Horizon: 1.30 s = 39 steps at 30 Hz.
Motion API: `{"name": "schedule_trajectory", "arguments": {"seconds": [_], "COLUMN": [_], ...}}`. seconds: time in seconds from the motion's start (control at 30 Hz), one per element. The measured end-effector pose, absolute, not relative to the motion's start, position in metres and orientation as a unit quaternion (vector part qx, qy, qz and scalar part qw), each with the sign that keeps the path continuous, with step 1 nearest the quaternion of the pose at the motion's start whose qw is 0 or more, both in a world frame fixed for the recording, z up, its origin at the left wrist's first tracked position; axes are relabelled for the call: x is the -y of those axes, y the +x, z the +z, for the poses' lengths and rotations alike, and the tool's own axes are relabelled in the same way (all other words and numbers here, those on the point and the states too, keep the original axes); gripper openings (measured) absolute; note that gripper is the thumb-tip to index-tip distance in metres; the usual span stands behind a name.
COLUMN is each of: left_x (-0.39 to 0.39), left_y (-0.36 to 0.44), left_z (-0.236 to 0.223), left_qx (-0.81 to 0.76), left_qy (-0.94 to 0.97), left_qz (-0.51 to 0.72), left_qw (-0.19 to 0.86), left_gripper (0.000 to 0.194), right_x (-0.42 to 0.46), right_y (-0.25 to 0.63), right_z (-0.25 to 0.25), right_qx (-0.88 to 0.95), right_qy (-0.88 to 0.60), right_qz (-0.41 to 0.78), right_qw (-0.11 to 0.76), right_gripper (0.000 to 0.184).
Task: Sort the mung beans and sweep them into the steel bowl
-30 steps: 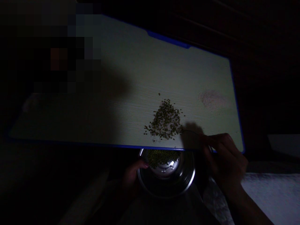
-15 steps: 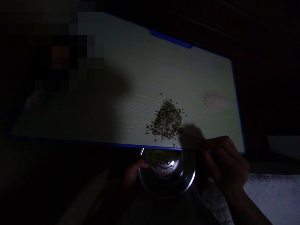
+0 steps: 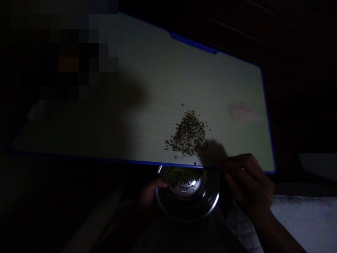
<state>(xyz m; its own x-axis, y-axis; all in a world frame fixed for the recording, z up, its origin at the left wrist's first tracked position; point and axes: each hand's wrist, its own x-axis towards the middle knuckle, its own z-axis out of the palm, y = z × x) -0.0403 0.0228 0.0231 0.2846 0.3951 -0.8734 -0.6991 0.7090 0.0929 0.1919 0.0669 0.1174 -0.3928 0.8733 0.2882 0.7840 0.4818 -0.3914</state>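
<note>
- At the far left, a pixelated patch covers the upper corner of the view, and the rest of that side lies in deep shadow (nothing there can be made out).
- Spanning most of the view is a pale wood-grain board (image 3: 147, 88) with a blue edge (image 3: 193, 43), tilted in the frame and partly shaded.
- Below the board, the left hand (image 3: 151, 198) sits with curled fingers at the rim of the bowl; whether it grips the rim, I cannot tell.
- The steel bowl (image 3: 187, 207) lies just below the board's near edge, which crosses its far rim. Green mung beans (image 3: 181, 175) are heaped inside it against the far wall.
- On the board, near its blue near edge and above the bowl, lies a loose pile of green mung beans (image 3: 188, 135), with a few strays around it.
- Further right on the board is a pale powdery smudge (image 3: 243, 113), well apart from the pile.
- The right hand (image 3: 250, 182) pinches a thin pick (image 3: 210, 156) between its fingers, with the tip beside the pile (faint in the shadow).
- At the lower right lies a pale cloth (image 3: 302, 221).
</note>
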Motion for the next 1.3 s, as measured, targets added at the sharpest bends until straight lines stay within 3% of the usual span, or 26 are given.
{"name": "schedule_trajectory", "arguments": {"seconds": [0.3,0.8,1.3], "left_x": [-0.027,-0.02,-0.022], "left_y": [-0.039,-0.042,-0.041], "left_z": [0.028,0.021,0.023], "left_qx": [-0.486,-0.497,-0.495], "left_qy": [-0.178,-0.139,-0.151], "left_qz": [0.359,0.358,0.359], "left_qw": [0.777,0.778,0.776], "left_gripper": [0.029,0.013,0.015], "right_x": [-0.065,-0.062,-0.044], "right_y": [0.19,0.186,0.186], "right_z": [0.116,0.118,0.124], "right_qx": [0.821,0.828,0.815], "right_qy": [-0.507,-0.49,-0.513], "right_qz": [0.103,0.124,0.113], "right_qw": [0.242,0.242,0.244], "right_gripper": [0.043,0.038,0.04]}}
